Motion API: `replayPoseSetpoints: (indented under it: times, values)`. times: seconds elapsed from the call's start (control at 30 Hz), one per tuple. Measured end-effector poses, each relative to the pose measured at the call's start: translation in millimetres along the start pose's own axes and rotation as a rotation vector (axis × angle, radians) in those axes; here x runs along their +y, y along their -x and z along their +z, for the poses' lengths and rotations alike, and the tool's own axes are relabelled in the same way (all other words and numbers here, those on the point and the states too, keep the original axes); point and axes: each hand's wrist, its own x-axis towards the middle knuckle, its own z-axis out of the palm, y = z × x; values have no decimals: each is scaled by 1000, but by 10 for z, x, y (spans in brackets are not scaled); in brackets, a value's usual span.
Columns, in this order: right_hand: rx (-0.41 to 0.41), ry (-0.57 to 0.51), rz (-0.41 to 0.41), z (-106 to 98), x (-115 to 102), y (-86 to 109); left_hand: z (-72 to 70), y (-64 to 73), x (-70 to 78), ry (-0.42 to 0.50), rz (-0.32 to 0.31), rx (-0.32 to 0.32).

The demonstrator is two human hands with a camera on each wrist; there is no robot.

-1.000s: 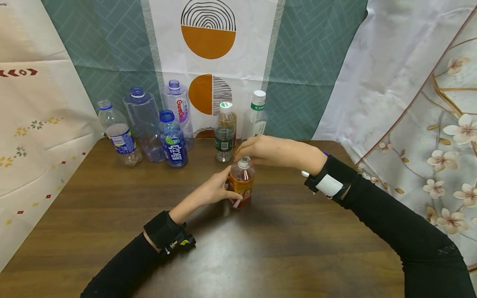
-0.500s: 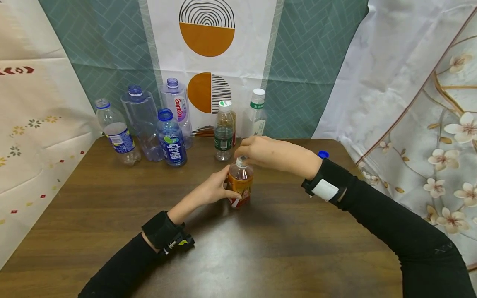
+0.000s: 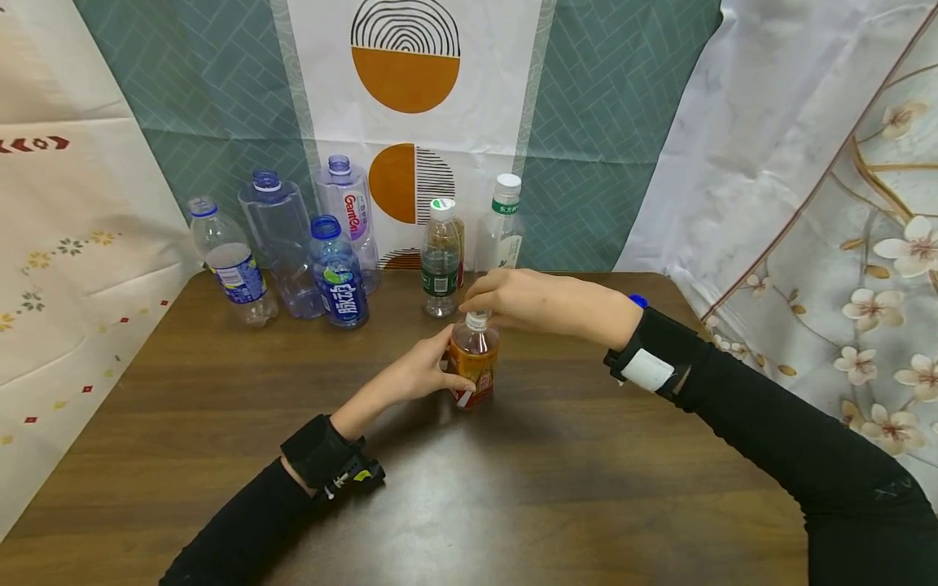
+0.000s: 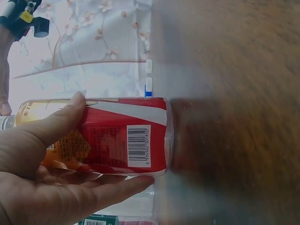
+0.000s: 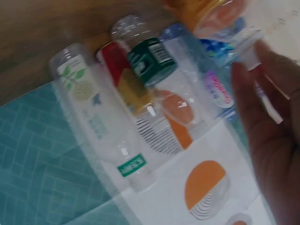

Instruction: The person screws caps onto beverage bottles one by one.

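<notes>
A small drink bottle [image 3: 475, 362] with an orange-and-red label and a clear shoulder stands upright on the table. My left hand [image 3: 428, 370] grips its body from the left. In the left wrist view, the thumb lies along one side of the bottle [image 4: 140, 117], and the fingers pass under the other, by the barcode. My right hand [image 3: 538, 301] comes over the top from the right, its fingertips at the white bottle cap [image 3: 477, 321]. The right wrist view, which is blurred, has thumb and fingers on either side of the white bottle cap [image 5: 249, 49].
Behind on the left stand several uncapped bottles, among them a blue bottle [image 3: 340, 285] and a Ganten bottle [image 3: 355, 216]. White-capped bottles, one with a green label [image 3: 440, 281] and a taller one [image 3: 506, 228], stand behind my hands. A blue cap [image 3: 639, 300] shows past my right wrist.
My right hand has dipped and risen slightly at the bottle's top, turning a little at the wrist. The left hand keeps its grip, and the bottle stays in place.
</notes>
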Motion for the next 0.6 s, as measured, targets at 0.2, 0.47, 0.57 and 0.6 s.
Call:
replayPoseSetpoints:
  times: [0.2, 0.47, 0.57, 0.6]
  values:
    - [22, -3, -142, 25, 123, 34, 17, -24, 0, -6, -14, -19]
    - [20, -44, -91, 24, 177, 23, 16, -59, 0, 8, 8, -13]
    - [8, -28, -85, 21, 160, 2, 14, -44, 1, 9, -3, -14]
    - [5, -22, -82, 20, 149, -9, 13, -37, 3, 12, -4, -14]
